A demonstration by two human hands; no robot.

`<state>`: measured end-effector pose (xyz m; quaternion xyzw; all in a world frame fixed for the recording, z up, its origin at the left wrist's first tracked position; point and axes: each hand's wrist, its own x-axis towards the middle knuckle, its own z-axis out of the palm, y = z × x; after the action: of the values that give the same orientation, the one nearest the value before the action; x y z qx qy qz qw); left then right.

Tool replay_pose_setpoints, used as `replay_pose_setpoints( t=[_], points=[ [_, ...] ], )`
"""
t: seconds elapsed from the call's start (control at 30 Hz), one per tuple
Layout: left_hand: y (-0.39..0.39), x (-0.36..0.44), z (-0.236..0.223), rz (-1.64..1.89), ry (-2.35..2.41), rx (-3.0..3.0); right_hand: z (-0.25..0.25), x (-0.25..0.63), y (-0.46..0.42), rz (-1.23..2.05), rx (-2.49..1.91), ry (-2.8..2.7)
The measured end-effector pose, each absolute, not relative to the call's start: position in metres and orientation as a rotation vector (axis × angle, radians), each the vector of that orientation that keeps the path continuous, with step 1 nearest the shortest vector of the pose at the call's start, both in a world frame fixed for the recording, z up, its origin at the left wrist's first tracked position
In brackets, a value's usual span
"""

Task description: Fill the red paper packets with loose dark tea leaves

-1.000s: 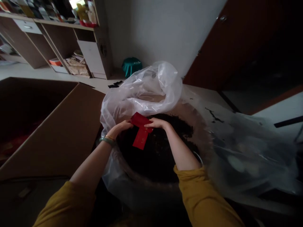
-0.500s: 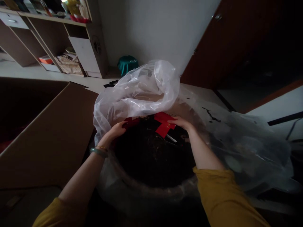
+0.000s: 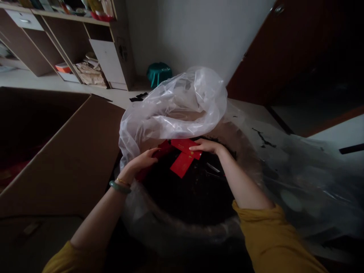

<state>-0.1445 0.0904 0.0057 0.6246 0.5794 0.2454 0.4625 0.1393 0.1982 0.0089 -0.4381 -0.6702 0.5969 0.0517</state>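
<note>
Red paper envelopes [image 3: 182, 165] with small gold print, at least two crossing each other, are pinched in my right hand [image 3: 209, 146], its thumb on top. They are over a round tub [image 3: 162, 211] lined with clear plastic, whose inside is mostly dark. At the tub's left side my left hand [image 3: 143, 159] reaches in, thumb and fingers apart, close to more red paper [image 3: 164, 148]. Whether its fingertips touch that paper is too dark to see. A thin white strip [image 3: 213, 167] lies in the tub below my right hand.
Bunched clear plastic [image 3: 182, 127] rises over the tub's far rim. A large cardboard box [image 3: 71, 159] with red things inside stands on the left. More plastic sheeting [image 3: 309, 189] spreads on the right. Farther back are a teal-covered bin [image 3: 159, 74], a desk [image 3: 106, 60] and a brown door [image 3: 273, 53].
The envelopes went rightward in my right hand, then came partly back toward the middle. My left hand moved away from them to the tub's left side, where more red paper now shows.
</note>
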Motion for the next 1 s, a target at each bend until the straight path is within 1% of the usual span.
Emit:
replay_pose_setpoints(
  t=[0.1,0.2,0.27,0.37,0.43,0.5,0.57,0.63,0.67,0.7,0.83,0.87,0.93,1.0],
  points=[
    [0.087,-0.143,0.004,0.598,1.360,1.568,0.020,0.123,0.189,1.711,-1.299,-2.198],
    [0.089,-0.145,0.000,0.672,1.411,1.673,0.031,0.115,0.179,1.634,-1.320,-2.239],
    [0.091,-0.145,-0.003,0.674,1.566,1.774,0.040,0.113,0.170,1.468,-1.289,-2.286],
    [0.090,-0.143,-0.008,0.545,1.837,1.886,0.053,0.111,0.153,1.118,-1.250,-2.328],
    [0.088,-0.140,-0.011,0.451,1.872,1.925,0.058,0.107,0.138,0.993,-1.360,-2.321],
    [0.085,-0.139,-0.014,0.440,1.819,1.957,0.056,0.101,0.122,0.980,-1.523,-2.261],
    [0.083,-0.140,-0.015,0.511,1.780,1.986,0.050,0.092,0.106,1.056,-1.616,-2.149],
    [0.079,-0.140,-0.013,0.631,1.782,2.009,0.039,0.084,0.092,1.160,-1.637,-2.051],
    [0.075,-0.139,-0.012,0.705,1.803,2.008,0.033,0.080,0.086,1.158,-1.617,-2.028],
    [0.071,-0.138,-0.010,0.786,1.834,1.999,0.027,0.077,0.082,1.098,-1.581,-2.023],
    [0.042,-0.117,-0.005,1.092,1.892,1.954,0.005,0.068,0.070,0.664,-1.434,-1.989],
    [0.033,-0.109,-0.005,1.151,1.887,1.932,0.000,0.066,0.068,0.618,-1.420,-1.955],
    [0.018,-0.095,-0.005,1.277,1.952,1.836,-0.007,0.064,0.064,0.629,-1.411,-1.861],
    [0.005,-0.083,-0.007,1.226,2.063,1.855,-0.012,0.065,0.062,0.684,-1.394,-1.765]
  ],
)
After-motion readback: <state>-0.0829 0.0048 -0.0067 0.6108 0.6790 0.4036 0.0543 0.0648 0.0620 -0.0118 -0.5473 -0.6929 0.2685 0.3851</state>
